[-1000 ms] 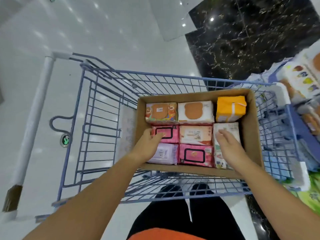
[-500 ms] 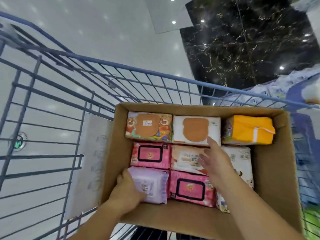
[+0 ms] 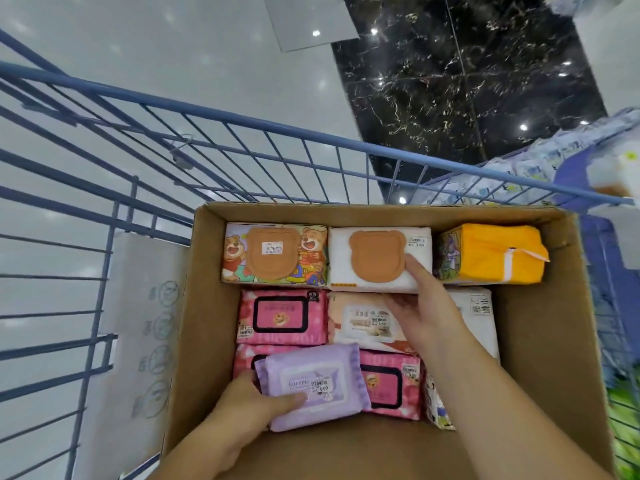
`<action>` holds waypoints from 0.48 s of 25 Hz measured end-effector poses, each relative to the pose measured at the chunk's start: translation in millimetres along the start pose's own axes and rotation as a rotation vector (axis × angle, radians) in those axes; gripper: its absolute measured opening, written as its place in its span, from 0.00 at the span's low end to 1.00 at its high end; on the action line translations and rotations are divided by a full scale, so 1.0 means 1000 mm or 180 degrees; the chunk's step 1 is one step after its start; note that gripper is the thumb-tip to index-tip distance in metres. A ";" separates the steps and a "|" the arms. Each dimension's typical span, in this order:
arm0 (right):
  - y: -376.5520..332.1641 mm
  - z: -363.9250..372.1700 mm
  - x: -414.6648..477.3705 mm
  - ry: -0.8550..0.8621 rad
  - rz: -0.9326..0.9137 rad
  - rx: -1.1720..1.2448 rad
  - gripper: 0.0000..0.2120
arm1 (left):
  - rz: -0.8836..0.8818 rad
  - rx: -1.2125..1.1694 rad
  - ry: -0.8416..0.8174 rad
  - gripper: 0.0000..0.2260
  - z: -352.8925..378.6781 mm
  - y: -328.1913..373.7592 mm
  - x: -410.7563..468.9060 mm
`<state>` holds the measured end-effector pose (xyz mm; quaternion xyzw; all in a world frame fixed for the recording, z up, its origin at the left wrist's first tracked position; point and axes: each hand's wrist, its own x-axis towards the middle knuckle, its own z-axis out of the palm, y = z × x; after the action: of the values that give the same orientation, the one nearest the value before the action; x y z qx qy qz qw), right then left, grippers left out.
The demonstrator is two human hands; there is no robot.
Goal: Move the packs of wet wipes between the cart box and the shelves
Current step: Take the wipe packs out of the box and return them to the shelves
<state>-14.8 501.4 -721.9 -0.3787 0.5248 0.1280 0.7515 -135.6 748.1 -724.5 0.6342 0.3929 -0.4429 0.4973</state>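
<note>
A blue wire shopping cart is seen from above on a pale glossy floor. Inside it, at the left, a flat white printed board is leant against the outside of an open brown cardboard box.

The box is filled with packs of wet wipes laid in three rows. In the far row, a cartoon-bear pack with a brown lid, a white pack with a brown bear-shaped lid and an orange pack are set side by side. In the middle row, a pink pack with a black-framed lid, a cream pack and a plain white pack are placed.

In the near row, a lilac soft pack is held tilted by the left grip, thumb on its top and fingers hidden under its left edge; it is lying over a second pink pack. Beside it a third pink pack is laid flat.

The white bear-lidded pack is pinched at its near right corner by the right grip, forefinger on top and thumb against the front face.

Beyond the cart's right rim, a blue shelf stocked with blurred packs is seen.
</note>
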 end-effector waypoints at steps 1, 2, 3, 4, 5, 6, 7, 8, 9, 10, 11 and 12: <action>0.003 -0.003 -0.002 0.0029 -0.0004 -0.0036 0.17 | 0.0039 -0.0046 -0.0163 0.18 0.000 0.003 -0.003; 0.006 -0.007 -0.005 0.0055 -0.0019 -0.0040 0.18 | 0.0081 -0.0072 -0.0291 0.18 0.002 0.005 -0.006; 0.009 -0.013 -0.009 0.0069 -0.0045 -0.0073 0.18 | 0.0121 -0.0093 -0.0351 0.17 0.003 0.007 -0.008; 0.012 -0.019 -0.012 0.0095 -0.0064 -0.0121 0.19 | 0.0168 -0.0146 -0.0357 0.17 0.004 0.009 -0.009; 0.015 -0.027 -0.017 0.0094 -0.0089 -0.0226 0.19 | 0.0226 -0.0181 -0.0348 0.16 0.004 0.010 -0.011; 0.017 -0.033 -0.023 0.0063 -0.0090 -0.0320 0.20 | 0.0295 -0.0210 -0.0327 0.17 0.004 0.010 -0.012; 0.018 -0.041 -0.028 0.0040 -0.0078 -0.0418 0.21 | 0.0381 -0.0209 -0.0288 0.19 0.003 0.009 -0.012; 0.020 -0.049 -0.035 0.0025 -0.0049 -0.0496 0.23 | 0.0483 -0.0202 -0.0223 0.22 0.001 0.008 -0.013; 0.021 -0.056 -0.041 0.0027 -0.0018 -0.0577 0.24 | 0.0581 -0.0156 -0.0146 0.25 -0.002 0.006 -0.014; 0.020 -0.061 -0.048 0.0017 0.0045 -0.0626 0.23 | 0.0656 -0.0113 -0.0083 0.25 -0.004 0.008 -0.017; 0.017 -0.064 -0.054 0.0033 0.0135 -0.0674 0.20 | 0.0728 -0.0091 -0.0050 0.23 -0.006 0.009 -0.021; 0.013 -0.067 -0.061 0.0094 0.0271 -0.0648 0.14 | 0.0786 -0.0072 -0.0016 0.20 -0.009 0.010 -0.026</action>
<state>-93.8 475.8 -684.3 -0.4323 0.5357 0.2068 0.6953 -132.1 753.7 -696.2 0.6710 0.3154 -0.3755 0.5561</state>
